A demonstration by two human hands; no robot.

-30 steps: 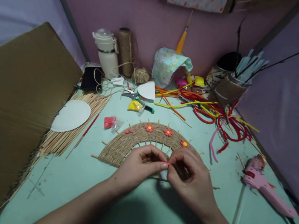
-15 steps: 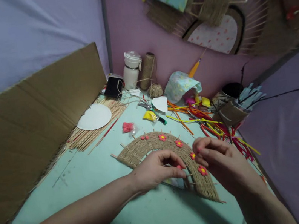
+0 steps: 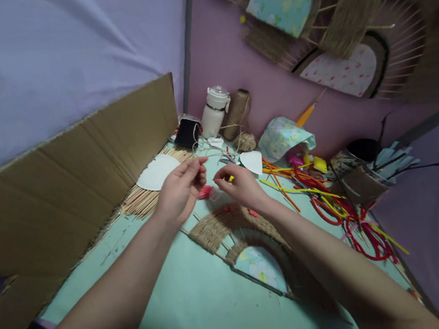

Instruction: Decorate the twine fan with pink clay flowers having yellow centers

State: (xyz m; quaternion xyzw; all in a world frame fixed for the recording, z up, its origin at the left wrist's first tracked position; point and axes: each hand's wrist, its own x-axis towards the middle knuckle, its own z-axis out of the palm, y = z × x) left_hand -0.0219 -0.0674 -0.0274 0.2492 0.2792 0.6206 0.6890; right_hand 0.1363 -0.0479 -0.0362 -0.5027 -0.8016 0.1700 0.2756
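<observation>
My left hand [image 3: 182,192] is raised over the table, thumb and fingertips pinched; whatever they hold is too small to make out. Facing it, a short gap away, my right hand [image 3: 240,184] has its fingers curled to the thumb, and their contents are also unclear. Below and between the hands lies a packet of pink clay [image 3: 206,192]. Nearer me is an arched twine weaving on sticks [image 3: 209,232], with a floral fabric half-circle [image 3: 258,266] at its centre. Pink pieces show on its band, and my right forearm covers much of its right side.
Thin sticks [image 3: 136,202] and a white card shape [image 3: 158,172] lie by the cardboard panel [image 3: 77,171]. A white bottle [image 3: 214,112], twine spool [image 3: 238,111] and twine ball [image 3: 246,141] stand at the back. Coloured pipe cleaners [image 3: 368,235] crowd the right.
Both hands have moved up and left, away from the weaving's flowered right side to above the pink packet. The view has shifted, so the background sits lower and further right.
</observation>
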